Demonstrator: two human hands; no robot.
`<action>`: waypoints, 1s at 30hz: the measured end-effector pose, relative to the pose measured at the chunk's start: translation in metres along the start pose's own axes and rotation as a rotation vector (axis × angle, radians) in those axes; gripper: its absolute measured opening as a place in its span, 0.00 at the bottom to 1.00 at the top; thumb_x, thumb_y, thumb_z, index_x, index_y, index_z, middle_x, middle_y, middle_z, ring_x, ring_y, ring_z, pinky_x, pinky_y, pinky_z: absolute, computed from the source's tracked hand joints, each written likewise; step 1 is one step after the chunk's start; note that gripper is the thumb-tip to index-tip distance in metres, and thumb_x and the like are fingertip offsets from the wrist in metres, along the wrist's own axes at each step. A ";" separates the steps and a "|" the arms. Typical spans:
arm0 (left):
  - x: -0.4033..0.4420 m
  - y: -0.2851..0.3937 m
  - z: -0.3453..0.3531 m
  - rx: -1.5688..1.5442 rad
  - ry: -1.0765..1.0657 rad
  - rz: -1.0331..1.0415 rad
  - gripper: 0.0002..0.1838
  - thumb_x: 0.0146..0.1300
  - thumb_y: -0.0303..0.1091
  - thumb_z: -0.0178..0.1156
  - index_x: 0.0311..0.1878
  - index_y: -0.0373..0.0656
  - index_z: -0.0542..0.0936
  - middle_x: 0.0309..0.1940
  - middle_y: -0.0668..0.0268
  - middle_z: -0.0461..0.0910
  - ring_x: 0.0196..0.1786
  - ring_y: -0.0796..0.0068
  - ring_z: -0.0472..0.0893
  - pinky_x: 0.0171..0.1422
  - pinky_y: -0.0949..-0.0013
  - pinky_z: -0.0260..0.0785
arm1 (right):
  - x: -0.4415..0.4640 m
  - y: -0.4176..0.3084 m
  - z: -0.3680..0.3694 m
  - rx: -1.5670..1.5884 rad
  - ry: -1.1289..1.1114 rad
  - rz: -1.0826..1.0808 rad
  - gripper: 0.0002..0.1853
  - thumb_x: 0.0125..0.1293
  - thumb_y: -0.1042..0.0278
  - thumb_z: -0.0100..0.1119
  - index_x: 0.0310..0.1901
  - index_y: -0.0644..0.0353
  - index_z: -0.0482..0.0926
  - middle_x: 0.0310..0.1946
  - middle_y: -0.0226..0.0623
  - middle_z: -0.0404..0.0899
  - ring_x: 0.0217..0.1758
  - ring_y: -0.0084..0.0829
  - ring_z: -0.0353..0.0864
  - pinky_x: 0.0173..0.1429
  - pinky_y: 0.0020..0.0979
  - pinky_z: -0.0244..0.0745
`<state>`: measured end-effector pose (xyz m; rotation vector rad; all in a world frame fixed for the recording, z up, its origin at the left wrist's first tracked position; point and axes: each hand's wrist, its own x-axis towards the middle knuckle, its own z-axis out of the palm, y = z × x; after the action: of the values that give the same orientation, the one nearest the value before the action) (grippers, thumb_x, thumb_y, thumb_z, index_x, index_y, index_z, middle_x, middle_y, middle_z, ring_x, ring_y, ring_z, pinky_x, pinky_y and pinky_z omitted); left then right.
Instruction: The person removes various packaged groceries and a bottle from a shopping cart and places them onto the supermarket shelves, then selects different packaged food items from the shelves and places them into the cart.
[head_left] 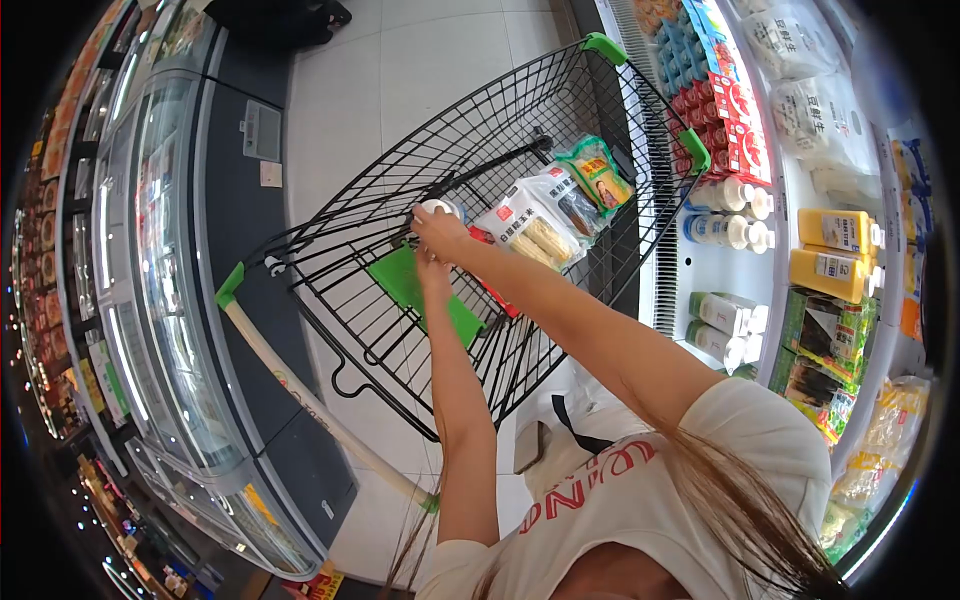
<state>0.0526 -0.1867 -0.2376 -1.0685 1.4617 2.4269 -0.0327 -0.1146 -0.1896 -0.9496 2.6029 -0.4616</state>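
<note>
My right hand [440,234] reaches over the cart's basket, its fingers closed around a white, round-ended container [442,208]. What kind of container it is I cannot make out. Just below, my left hand [430,264] meets the right one, its fingers mostly hidden behind it. A red package [482,236] shows partly beneath my right forearm. Beside it lie a white corn pack [535,232], a dark-windowed pack [570,200] and a green-and-yellow pack [598,176]. A green panel [405,278] is on the cart just under my hands.
The black wire shopping cart [345,200] has a pale handle [320,410] at left. A refrigerated shelf at right holds white bottles [722,232], yellow bottles [830,272] and bagged goods [800,45]. A glass-fronted freezer [175,260] lines the left. Someone's dark shoe [335,15] shows at top.
</note>
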 end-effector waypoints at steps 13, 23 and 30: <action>-0.024 -0.069 0.002 -0.174 0.198 -0.355 0.31 0.68 0.34 0.51 0.72 0.45 0.53 0.68 0.57 0.58 0.65 0.49 0.65 0.67 0.49 0.58 | -0.102 0.057 0.000 0.352 0.195 0.303 0.21 0.48 0.70 0.64 0.48 0.55 0.75 0.43 0.51 0.70 0.34 0.49 0.79 0.40 0.42 0.77; -0.119 -0.009 0.112 -0.360 -0.431 -0.674 0.31 0.67 0.56 0.49 0.67 0.48 0.65 0.65 0.60 0.67 0.66 0.58 0.66 0.67 0.43 0.58 | -0.309 0.076 -0.229 0.964 0.450 0.661 0.10 0.57 0.67 0.63 0.37 0.62 0.79 0.29 0.31 0.76 0.19 0.17 0.75 0.21 0.20 0.69; -0.206 0.025 0.205 -0.199 -0.605 -0.230 0.24 0.67 0.42 0.55 0.63 0.44 0.64 0.60 0.58 0.69 0.63 0.59 0.70 0.61 0.47 0.67 | -0.434 0.115 -0.248 1.223 0.925 0.788 0.15 0.62 0.68 0.57 0.51 0.61 0.76 0.36 0.31 0.79 0.32 0.16 0.72 0.36 0.19 0.66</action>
<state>0.0913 0.0175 -0.0328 -0.4212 0.8705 2.4472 0.1157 0.3027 0.0699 0.8171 2.2098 -2.1637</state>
